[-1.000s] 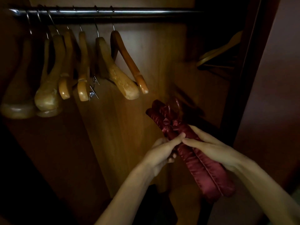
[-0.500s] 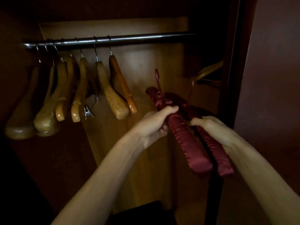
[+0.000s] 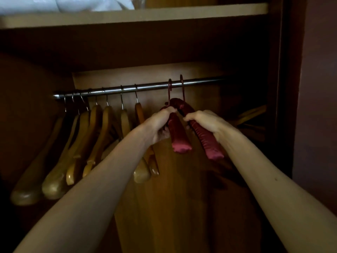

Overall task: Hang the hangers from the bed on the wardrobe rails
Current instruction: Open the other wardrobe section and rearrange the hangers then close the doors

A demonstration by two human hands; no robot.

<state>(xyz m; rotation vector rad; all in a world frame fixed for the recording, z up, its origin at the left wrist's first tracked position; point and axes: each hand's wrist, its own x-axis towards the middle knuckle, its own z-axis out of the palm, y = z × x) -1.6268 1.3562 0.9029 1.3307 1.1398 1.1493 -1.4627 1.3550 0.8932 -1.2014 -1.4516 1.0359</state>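
Two padded dark red satin hangers are raised to the metal wardrobe rail (image 3: 200,82). My left hand (image 3: 160,125) grips the left red hanger (image 3: 179,137) near its neck. My right hand (image 3: 206,123) grips the right red hanger (image 3: 207,143) the same way. Both red hooks reach the rail; the left hook sits in front of it and the right hook rises just above it. Whether either hook rests on the rail, I cannot tell.
Several wooden hangers (image 3: 91,143) hang on the rail's left part. A shelf (image 3: 164,13) above holds white bedding (image 3: 63,3). More wooden hangers (image 3: 253,115) show dimly at the right, beside the dark wardrobe side panel (image 3: 288,88).
Both hands have lifted the two red hangers from chest height up to the rail. The view has tilted upward, bringing the upper shelf into sight.
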